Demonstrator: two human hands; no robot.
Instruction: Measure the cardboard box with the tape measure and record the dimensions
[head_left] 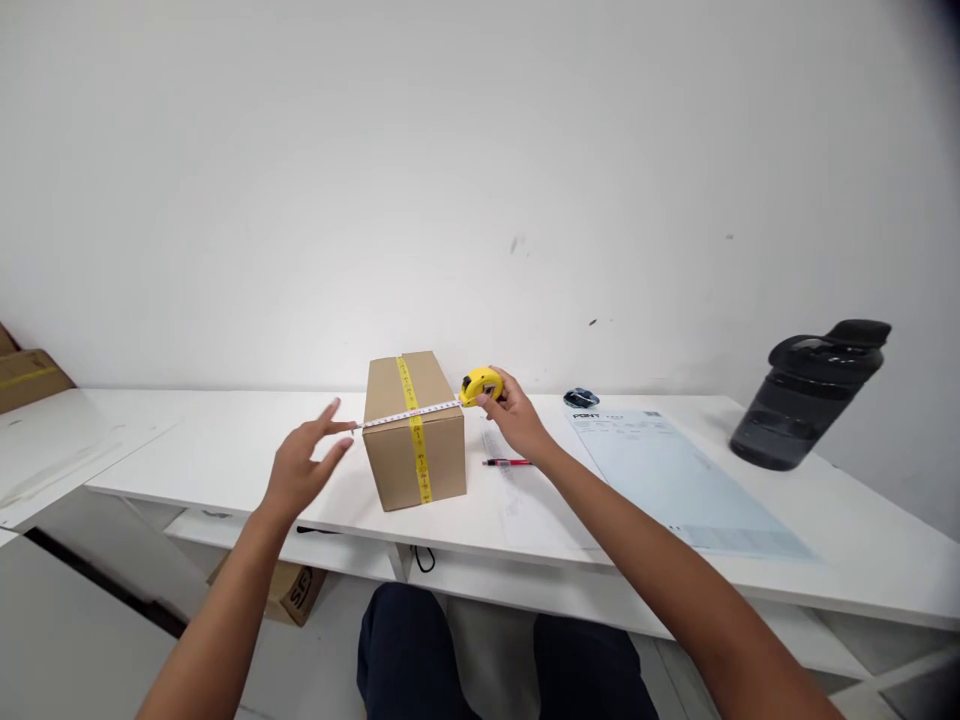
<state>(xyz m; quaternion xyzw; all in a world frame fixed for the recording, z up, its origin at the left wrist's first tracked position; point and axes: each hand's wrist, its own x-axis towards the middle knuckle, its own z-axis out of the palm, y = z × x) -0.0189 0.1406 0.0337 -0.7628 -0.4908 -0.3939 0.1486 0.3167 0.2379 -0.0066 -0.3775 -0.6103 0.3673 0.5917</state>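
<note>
A closed cardboard box (439, 462) with yellow printed tape over its top and front stands on the white table. My right hand (517, 415) grips a yellow tape measure (481, 384) just beyond the box's right top edge. From it the white blade (405, 415) runs out across the top of the box, near the front edge, to the left side. There my left hand (301, 465) has its fingers spread, with one fingertip at the blade's metal end; whether it presses on it I cannot tell.
Right of the box lie a red pen (507, 462), a printed pale-blue sheet (652, 465) and a small dark shiny bundle (581, 398). A dark shaker bottle (806, 400) stands far right. More cartons are at far left (34, 378) and under the table (294, 592).
</note>
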